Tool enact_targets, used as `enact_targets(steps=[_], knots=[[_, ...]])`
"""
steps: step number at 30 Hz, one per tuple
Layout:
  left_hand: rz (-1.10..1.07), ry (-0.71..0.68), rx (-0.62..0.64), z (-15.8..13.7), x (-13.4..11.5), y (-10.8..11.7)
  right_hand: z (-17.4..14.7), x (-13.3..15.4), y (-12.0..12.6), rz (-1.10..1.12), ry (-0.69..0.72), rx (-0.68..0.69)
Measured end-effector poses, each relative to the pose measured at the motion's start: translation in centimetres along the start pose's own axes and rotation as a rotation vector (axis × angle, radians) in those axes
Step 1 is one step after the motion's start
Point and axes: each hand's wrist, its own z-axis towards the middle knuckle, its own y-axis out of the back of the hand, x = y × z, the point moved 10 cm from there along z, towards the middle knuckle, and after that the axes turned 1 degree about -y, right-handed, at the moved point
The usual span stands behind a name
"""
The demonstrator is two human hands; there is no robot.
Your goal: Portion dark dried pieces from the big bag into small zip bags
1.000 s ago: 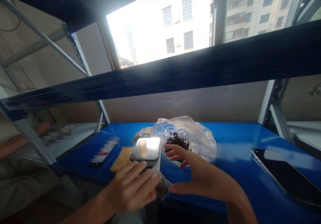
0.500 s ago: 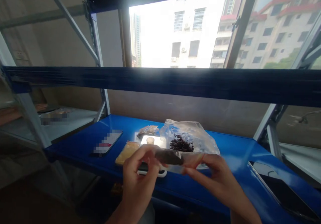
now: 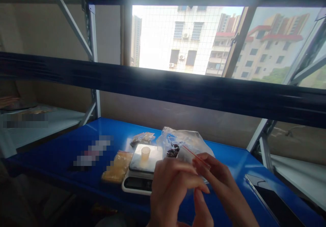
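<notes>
My right hand point(image 3: 216, 172) pinches a small clear zip bag point(image 3: 185, 154) by its edge, along a red zip line. Close in front of the bag is my left hand point(image 3: 175, 186), its fingers bent and the thumb a little apart from them. Nothing shows between that thumb and forefinger; the left hand hides the bag's lower part. Behind both hands lies a large clear plastic bag point(image 3: 201, 138) with dark dried pieces point(image 3: 173, 150) in it. A white kitchen scale point(image 3: 137, 186) beside my left hand bears a small translucent cup point(image 3: 145, 154).
Left of the scale is a packet of yellowish bags point(image 3: 118, 167). A small clear bag with brown contents point(image 3: 142, 138) lies behind it. A phone point(image 3: 272, 200) lies at the right of the blue shelf point(image 3: 229, 149). A dark blue beam point(image 3: 163, 82) crosses above.
The small bag, stretched between both hands earlier, is now tilted in my right hand with its red zip line showing. My left hand has moved right and nearer, and the scale shows more.
</notes>
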Motion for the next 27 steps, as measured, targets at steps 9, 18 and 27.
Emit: enact_targets(steps=[9,18,27], knots=[[-0.173,0.438,0.351,-3.0,5.8,-2.7,-0.7,-0.3,-0.8,-0.174,0.002,-0.003],[-0.092,0.643,0.298,-3.3,7.4,-1.9,-1.1,0.1,-1.4,-0.086,-0.003,0.017],[-0.062,0.659,0.310,-3.6,7.3,-2.4,-1.7,0.5,-2.6,-0.162,0.020,0.175]])
